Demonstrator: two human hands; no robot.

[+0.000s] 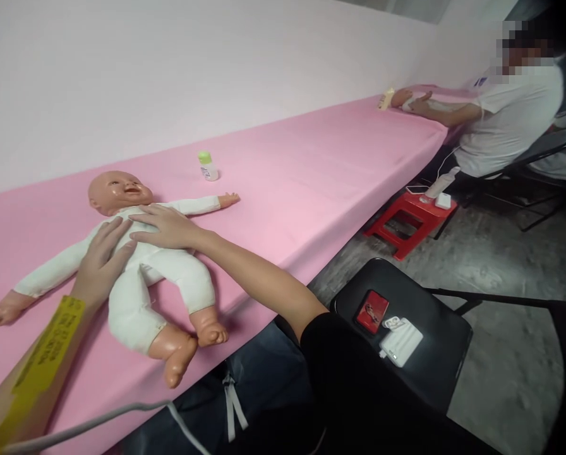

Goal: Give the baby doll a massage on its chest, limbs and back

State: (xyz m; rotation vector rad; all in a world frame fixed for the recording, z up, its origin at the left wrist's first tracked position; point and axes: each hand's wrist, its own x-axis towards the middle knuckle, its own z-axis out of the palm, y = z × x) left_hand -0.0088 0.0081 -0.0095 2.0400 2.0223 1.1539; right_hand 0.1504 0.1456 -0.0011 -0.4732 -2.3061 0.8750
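Observation:
A baby doll (145,278) with a white cloth body and plastic head, hands and feet lies face up on the pink-covered table (283,183). My left hand (103,259) rests flat on one side of its torso, fingers stretched out. Flat on the doll's chest and belly lies my right hand (167,227), its fingers spread and close to the left ones. Both palms touch the white cloth without gripping it. Beyond the doll's outstretched arm stands a small clear bottle (208,167) with a green cap. A yellow label (48,347) wraps my left forearm.
A black folding chair (434,354) at my right holds a red phone (372,311) and a white power bank (401,341). A white cable (107,417) crosses near my left arm. Farther off, a person (515,120) handles another doll (401,98) beside a red stool (406,218).

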